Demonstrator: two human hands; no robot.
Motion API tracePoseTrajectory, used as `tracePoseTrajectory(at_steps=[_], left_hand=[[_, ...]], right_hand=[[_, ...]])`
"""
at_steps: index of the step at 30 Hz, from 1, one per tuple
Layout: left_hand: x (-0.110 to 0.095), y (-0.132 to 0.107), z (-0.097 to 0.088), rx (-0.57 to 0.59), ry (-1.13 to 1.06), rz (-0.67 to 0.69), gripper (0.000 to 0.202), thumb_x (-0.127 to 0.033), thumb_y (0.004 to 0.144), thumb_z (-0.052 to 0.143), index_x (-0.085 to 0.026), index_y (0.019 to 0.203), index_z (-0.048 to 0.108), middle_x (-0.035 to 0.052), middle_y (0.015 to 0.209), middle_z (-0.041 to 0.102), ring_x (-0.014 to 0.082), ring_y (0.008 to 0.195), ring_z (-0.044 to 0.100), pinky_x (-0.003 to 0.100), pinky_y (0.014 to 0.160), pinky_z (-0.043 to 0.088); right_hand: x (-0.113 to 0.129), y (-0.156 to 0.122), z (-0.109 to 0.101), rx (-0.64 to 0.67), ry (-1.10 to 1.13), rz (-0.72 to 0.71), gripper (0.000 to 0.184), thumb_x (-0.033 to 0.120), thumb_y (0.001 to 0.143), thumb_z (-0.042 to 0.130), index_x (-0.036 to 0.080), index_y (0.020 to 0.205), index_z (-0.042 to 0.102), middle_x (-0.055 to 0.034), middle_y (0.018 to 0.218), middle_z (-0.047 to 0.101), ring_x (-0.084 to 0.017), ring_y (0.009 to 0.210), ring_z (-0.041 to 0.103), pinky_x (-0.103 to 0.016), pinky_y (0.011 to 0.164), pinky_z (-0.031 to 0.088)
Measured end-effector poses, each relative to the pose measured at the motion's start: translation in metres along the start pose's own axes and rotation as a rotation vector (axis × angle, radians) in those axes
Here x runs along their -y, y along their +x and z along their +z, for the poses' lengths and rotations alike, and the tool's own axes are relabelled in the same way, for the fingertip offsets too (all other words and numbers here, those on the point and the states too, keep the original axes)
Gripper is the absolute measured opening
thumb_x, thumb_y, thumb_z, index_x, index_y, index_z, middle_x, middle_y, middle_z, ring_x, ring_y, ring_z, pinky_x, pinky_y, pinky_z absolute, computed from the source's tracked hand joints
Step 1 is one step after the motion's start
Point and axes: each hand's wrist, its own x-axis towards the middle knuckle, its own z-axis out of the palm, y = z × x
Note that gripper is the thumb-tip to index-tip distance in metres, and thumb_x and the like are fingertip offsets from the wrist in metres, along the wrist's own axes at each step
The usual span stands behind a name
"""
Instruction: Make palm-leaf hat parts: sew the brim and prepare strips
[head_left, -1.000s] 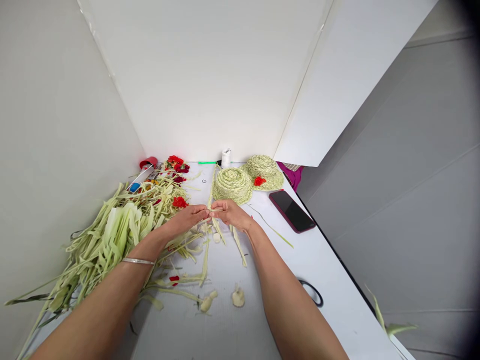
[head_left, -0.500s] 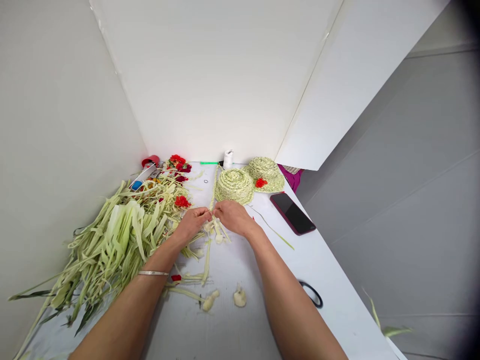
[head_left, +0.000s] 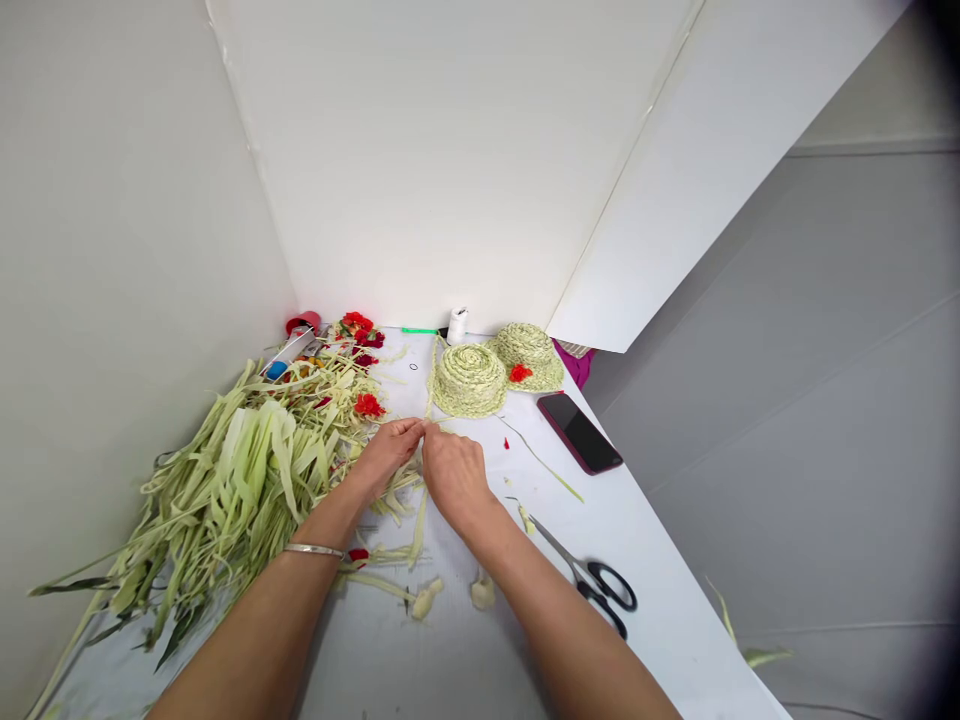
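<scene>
Head view, white table (head_left: 637,540). Left hand (head_left: 386,457): narrow pinch on a pale plaited leaf strip (head_left: 430,400), which runs far to the near edge of a coiled straw hat (head_left: 469,380). Right hand (head_left: 455,478): curled narrow just beside the pinch, its hold hidden. A close, even pinch suits so thin a strip. Left: heaped leaf strips (head_left: 232,490). Right: black-handled scissors (head_left: 592,585), smartphone (head_left: 579,435). Far right: second straw hat (head_left: 529,357), red flower.

The left hand (head_left: 386,455) and right hand (head_left: 454,475) hide where they grip a thin leaf strip (head_left: 430,400); at 11 o'clock, small coloured objects (head_left: 294,362) are too small to identify.
</scene>
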Motion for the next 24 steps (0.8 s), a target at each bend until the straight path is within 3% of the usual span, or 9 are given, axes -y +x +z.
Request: tracePoseTrajectory(at_steps=[3, 6, 9, 12, 14, 17, 20, 24], left_hand=[[-0.001, 0.001, -0.004, -0.043, -0.100, 0.011, 0.037, -0.053, 0.074, 0.060, -0.016, 0.076, 0.059, -0.0063, 0.054, 0.043, 0.0085, 0.046, 0.033, 0.022, 0.045, 0.021], [-0.003, 0.000, -0.009, -0.045, -0.171, 0.017, 0.036, -0.050, 0.072, 0.064, -0.015, 0.078, 0.062, -0.0094, 0.049, 0.035, 0.0069, 0.043, 0.025, 0.022, 0.045, 0.016], [-0.004, -0.002, -0.012, -0.034, -0.214, 0.022, 0.037, -0.050, 0.072, 0.064, -0.014, 0.080, 0.064, -0.0112, 0.046, 0.028, 0.0065, 0.042, 0.020, 0.021, 0.044, 0.014], [-0.004, -0.003, -0.014, -0.026, -0.242, 0.017, 0.036, -0.049, 0.072, 0.065, -0.014, 0.078, 0.064, -0.0118, 0.046, 0.026, 0.0061, 0.042, 0.018, 0.021, 0.044, 0.012], [-0.002, -0.003, -0.014, -0.016, -0.257, 0.009, 0.035, -0.049, 0.072, 0.066, -0.015, 0.077, 0.063, -0.0115, 0.046, 0.027, 0.0058, 0.042, 0.019, 0.020, 0.044, 0.012], [-0.001, -0.004, -0.013, 0.000, -0.279, -0.009, 0.035, -0.049, 0.070, 0.068, -0.016, 0.074, 0.060, -0.0105, 0.048, 0.033, 0.0054, 0.041, 0.025, 0.019, 0.043, 0.015], [0.000, -0.005, -0.010, 0.040, -0.303, -0.035, 0.035, -0.050, 0.069, 0.068, -0.017, 0.073, 0.056, -0.0074, 0.052, 0.046, 0.0076, 0.044, 0.040, 0.019, 0.045, 0.028], [0.002, -0.003, -0.009, 0.081, -0.299, -0.056, 0.035, -0.051, 0.069, 0.065, -0.018, 0.076, 0.056, -0.0035, 0.060, 0.056, 0.0133, 0.052, 0.054, 0.023, 0.052, 0.040]], right_hand=[[-0.006, -0.001, -0.004, 0.002, 0.069, -0.039, 0.022, 0.019, 0.095, 0.042, 0.015, 0.100, 0.063, -0.0129, 0.081, 0.071, -0.023, 0.074, 0.066, -0.029, 0.065, 0.040], [-0.024, 0.003, -0.018, -0.038, 0.178, -0.047, 0.035, 0.039, 0.098, 0.037, 0.020, 0.085, 0.064, -0.0046, 0.073, 0.069, -0.018, 0.067, 0.063, -0.025, 0.061, 0.038], [-0.041, 0.012, -0.032, -0.163, 0.275, 0.027, 0.036, 0.040, 0.099, 0.032, 0.021, 0.094, 0.062, -0.0009, 0.074, 0.066, -0.015, 0.065, 0.058, -0.024, 0.060, 0.038], [-0.049, 0.022, -0.034, -0.369, 0.414, 0.141, 0.025, 0.039, 0.092, 0.047, 0.020, 0.099, 0.062, 0.0001, 0.074, 0.063, -0.015, 0.064, 0.054, -0.025, 0.062, 0.037], [-0.049, 0.027, -0.027, -0.414, 0.514, 0.143, 0.029, 0.040, 0.085, 0.058, 0.020, 0.105, 0.062, -0.0016, 0.082, 0.064, -0.016, 0.071, 0.055, -0.027, 0.068, 0.039], [-0.045, 0.031, -0.011, -0.118, 0.783, 0.029, 0.055, 0.042, 0.074, 0.071, 0.018, 0.120, 0.056, -0.0047, 0.095, 0.063, -0.019, 0.085, 0.056, -0.029, 0.075, 0.042], [-0.041, 0.030, 0.001, 0.207, 0.994, -0.030, 0.045, 0.046, 0.076, 0.066, 0.015, 0.109, 0.061, -0.0011, 0.078, 0.061, -0.015, 0.071, 0.055, -0.026, 0.065, 0.042], [-0.048, 0.022, 0.003, 0.289, 1.019, 0.006, 0.034, 0.044, 0.087, 0.047, 0.014, 0.085, 0.064, 0.0054, 0.056, 0.042, -0.008, 0.046, 0.033, -0.022, 0.047, 0.029]])
